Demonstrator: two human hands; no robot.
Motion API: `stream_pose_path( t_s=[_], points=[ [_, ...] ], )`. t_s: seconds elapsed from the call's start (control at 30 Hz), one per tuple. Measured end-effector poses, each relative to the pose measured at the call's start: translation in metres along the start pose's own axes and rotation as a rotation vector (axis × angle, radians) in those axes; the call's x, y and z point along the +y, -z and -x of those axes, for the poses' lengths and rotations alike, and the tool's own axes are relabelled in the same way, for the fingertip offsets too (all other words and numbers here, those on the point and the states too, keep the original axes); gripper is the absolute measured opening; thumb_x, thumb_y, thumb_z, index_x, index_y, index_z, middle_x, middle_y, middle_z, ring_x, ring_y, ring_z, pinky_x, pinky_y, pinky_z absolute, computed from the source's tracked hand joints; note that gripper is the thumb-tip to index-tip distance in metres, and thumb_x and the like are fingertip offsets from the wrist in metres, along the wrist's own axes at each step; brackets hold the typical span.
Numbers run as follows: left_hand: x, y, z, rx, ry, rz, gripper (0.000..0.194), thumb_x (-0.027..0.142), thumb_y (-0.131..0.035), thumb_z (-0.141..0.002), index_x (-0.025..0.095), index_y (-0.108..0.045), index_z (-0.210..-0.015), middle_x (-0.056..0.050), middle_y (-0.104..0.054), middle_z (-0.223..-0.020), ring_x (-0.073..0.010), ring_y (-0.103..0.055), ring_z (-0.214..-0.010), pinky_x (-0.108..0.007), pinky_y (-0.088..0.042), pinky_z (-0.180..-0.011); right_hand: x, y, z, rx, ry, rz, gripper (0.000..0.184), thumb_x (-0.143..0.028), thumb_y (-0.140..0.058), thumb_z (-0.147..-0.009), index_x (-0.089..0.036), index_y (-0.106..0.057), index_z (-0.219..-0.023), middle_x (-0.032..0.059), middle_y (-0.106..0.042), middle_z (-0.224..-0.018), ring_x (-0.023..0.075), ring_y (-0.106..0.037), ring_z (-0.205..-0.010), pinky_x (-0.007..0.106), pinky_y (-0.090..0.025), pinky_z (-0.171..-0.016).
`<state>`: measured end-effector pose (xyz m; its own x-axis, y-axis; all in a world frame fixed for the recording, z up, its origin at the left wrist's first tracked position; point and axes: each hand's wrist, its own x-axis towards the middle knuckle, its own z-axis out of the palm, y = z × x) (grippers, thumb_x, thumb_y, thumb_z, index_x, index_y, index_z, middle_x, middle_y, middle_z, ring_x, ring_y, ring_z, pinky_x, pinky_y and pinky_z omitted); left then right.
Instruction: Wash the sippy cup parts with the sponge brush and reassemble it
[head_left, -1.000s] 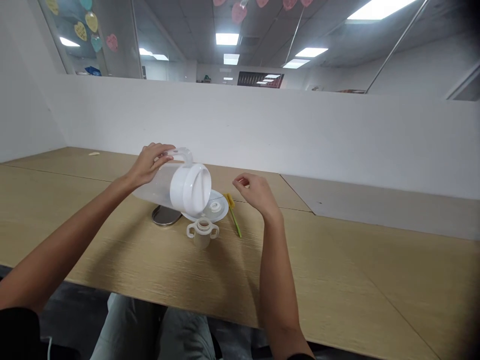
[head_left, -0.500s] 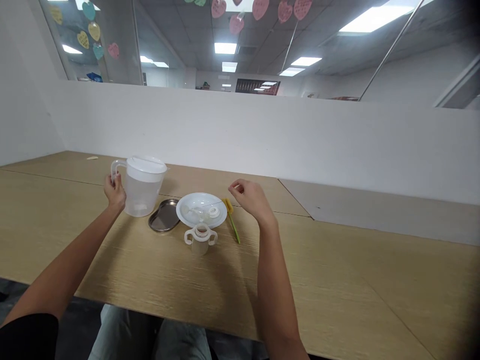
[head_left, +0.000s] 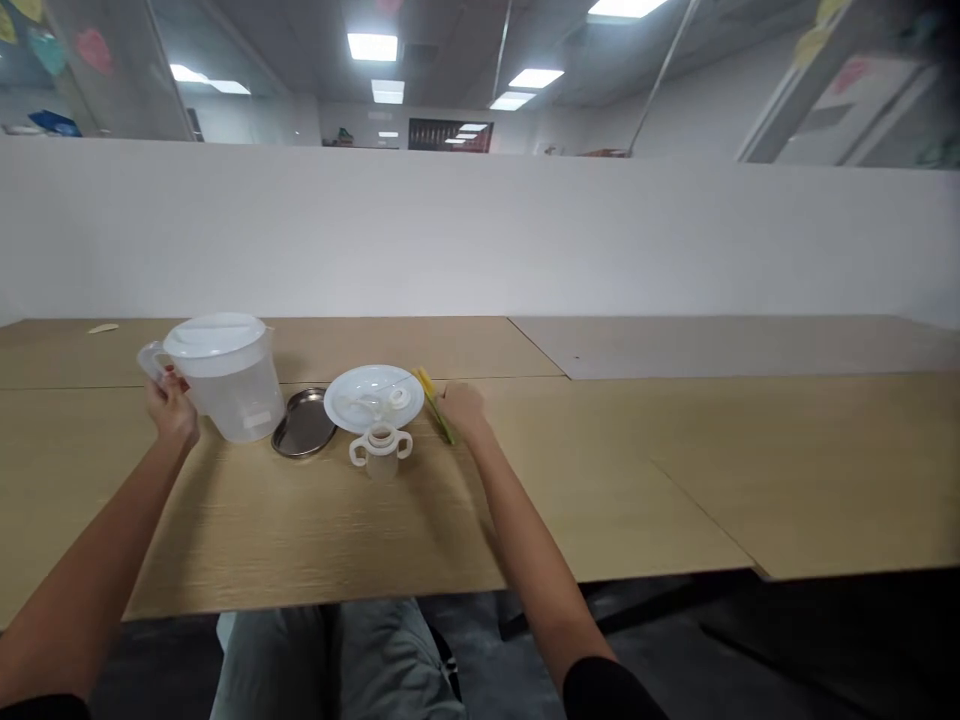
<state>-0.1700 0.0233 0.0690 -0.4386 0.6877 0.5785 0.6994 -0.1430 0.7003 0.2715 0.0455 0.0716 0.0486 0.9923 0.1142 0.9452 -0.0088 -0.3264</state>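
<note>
The left hand (head_left: 171, 412) hides its fingers behind the handle of a plastic jug (head_left: 229, 385). Beyond that grip, small white parts (head_left: 367, 405) on a plate (head_left: 373, 378) are too small to identify; whether the right hand (head_left: 463, 412) touches a bottle brush (head_left: 433, 405) cannot be told.

A white partition (head_left: 480, 230) is running along the far edge of the wooden desk (head_left: 622, 480), with a grey board (head_left: 720, 345) lying at its foot. Beyond the partition, glass panels (head_left: 112, 100) are rising and ceiling lights (head_left: 373, 47) are shining, while dark floor (head_left: 645, 640) is showing on its near side.
</note>
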Motion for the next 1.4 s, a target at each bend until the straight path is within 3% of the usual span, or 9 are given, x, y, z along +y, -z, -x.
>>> stream_pose_path(
  t_s=[0.23, 0.33, 0.37, 0.4, 0.53, 0.63, 0.83, 1.07, 1.4],
  points=[
    [-0.008, 0.027, 0.002, 0.234, 0.265, 0.071, 0.033, 0.035, -0.046, -0.083, 0.018, -0.051, -0.11, -0.006, -0.062, -0.108, -0.0227, -0.054, -0.102, -0.041, -0.044, -0.088, 0.014, -0.056, 0.006, -0.06, -0.07, -0.04, 0.032, -0.033, -0.047, -0.091, -0.012, -0.067, -0.107, 0.0156, -0.068, -0.112, 0.0225, -0.063, -0.103, 0.025, -0.043, -0.076],
    [0.027, 0.028, 0.023, 0.56, 0.148, -0.096, 0.046, 0.032, -0.048, -0.083, 0.018, -0.049, -0.127, -0.011, -0.05, -0.134, -0.0268, -0.041, -0.126, -0.046, -0.03, -0.105, 0.017, -0.057, 0.004, -0.024, -0.112, -0.055, 0.033, -0.025, -0.04, -0.093, -0.01, -0.066, -0.108, 0.0182, -0.068, -0.11, 0.0227, -0.065, -0.1, 0.026, -0.043, -0.073],
    [0.043, 0.022, 0.033, 0.572, 0.043, -0.115, 0.046, 0.031, -0.044, -0.085, 0.018, -0.048, -0.13, -0.011, -0.053, -0.132, -0.0255, -0.045, -0.123, -0.045, -0.031, -0.105, 0.019, -0.057, 0.004, -0.009, -0.126, -0.062, 0.035, -0.024, -0.037, -0.093, -0.011, -0.065, -0.109, 0.0186, -0.068, -0.11, 0.0227, -0.065, -0.099, 0.026, -0.044, -0.072],
    [0.061, 0.013, 0.043, 0.475, -0.065, -0.102, 0.042, 0.03, -0.041, -0.087, 0.017, -0.052, -0.126, -0.011, -0.058, -0.126, -0.0242, -0.05, -0.117, -0.042, -0.035, -0.102, 0.02, -0.056, 0.003, 0.012, -0.139, -0.082, 0.036, -0.023, -0.035, -0.093, -0.011, -0.064, -0.11, 0.0184, -0.068, -0.109, 0.0225, -0.065, -0.097, 0.027, -0.044, -0.071],
    [0.117, -0.052, 0.076, -0.439, -0.423, -0.234, 0.038, 0.038, -0.037, -0.091, 0.021, -0.066, -0.108, -0.008, -0.07, -0.106, -0.0241, -0.06, -0.101, -0.038, -0.041, -0.093, 0.022, -0.05, 0.004, 0.119, -0.162, -0.214, 0.036, -0.023, -0.032, -0.093, -0.013, -0.063, -0.109, 0.0143, -0.07, -0.104, 0.0207, -0.066, -0.094, 0.026, -0.044, -0.069],
    [0.131, -0.101, 0.088, -0.607, -0.417, -0.47, 0.045, 0.04, -0.032, -0.093, 0.02, -0.065, -0.117, -0.013, -0.069, -0.111, -0.0309, -0.057, -0.108, -0.046, -0.036, -0.094, 0.014, -0.046, 0.009, 0.181, -0.132, -0.271, 0.034, -0.025, -0.033, -0.094, -0.016, -0.063, -0.107, 0.0107, -0.071, -0.102, 0.0194, -0.066, -0.091, 0.025, -0.042, -0.067],
    [0.126, -0.136, 0.091, -0.568, -0.303, -0.615, 0.048, 0.04, -0.033, -0.092, 0.018, -0.074, -0.08, -0.018, -0.072, -0.092, -0.0367, -0.055, -0.108, -0.052, -0.032, -0.089, -0.004, -0.037, 0.025, 0.276, 0.002, -0.286, 0.032, -0.028, -0.033, -0.095, -0.019, -0.063, -0.104, 0.0068, -0.071, -0.1, 0.0183, -0.064, -0.086, 0.024, -0.038, -0.066],
    [0.122, -0.137, 0.093, -0.354, -0.152, -0.256, 0.028, 0.033, -0.047, -0.085, 0.021, -0.068, -0.1, -0.008, -0.073, -0.097, -0.0281, -0.063, -0.101, -0.043, -0.037, -0.092, -0.009, -0.034, 0.036, 0.24, 0.181, -0.149, 0.035, -0.03, -0.033, -0.097, -0.021, -0.062, -0.115, 0.0072, -0.072, -0.098, 0.0186, -0.063, -0.087, 0.024, -0.038, -0.069],
    [0.123, -0.142, 0.109, -0.109, -0.025, 0.184, 0.023, 0.04, -0.055, -0.081, 0.021, -0.064, -0.089, -0.008, -0.072, -0.1, -0.025, -0.066, -0.098, -0.036, -0.048, -0.089, -0.005, -0.045, 0.035, 0.334, 0.394, -0.237, 0.038, -0.028, -0.032, -0.098, -0.021, -0.061, -0.122, 0.0076, -0.069, -0.11, 0.0165, -0.064, -0.094, 0.022, -0.045, -0.08]
  ],
)
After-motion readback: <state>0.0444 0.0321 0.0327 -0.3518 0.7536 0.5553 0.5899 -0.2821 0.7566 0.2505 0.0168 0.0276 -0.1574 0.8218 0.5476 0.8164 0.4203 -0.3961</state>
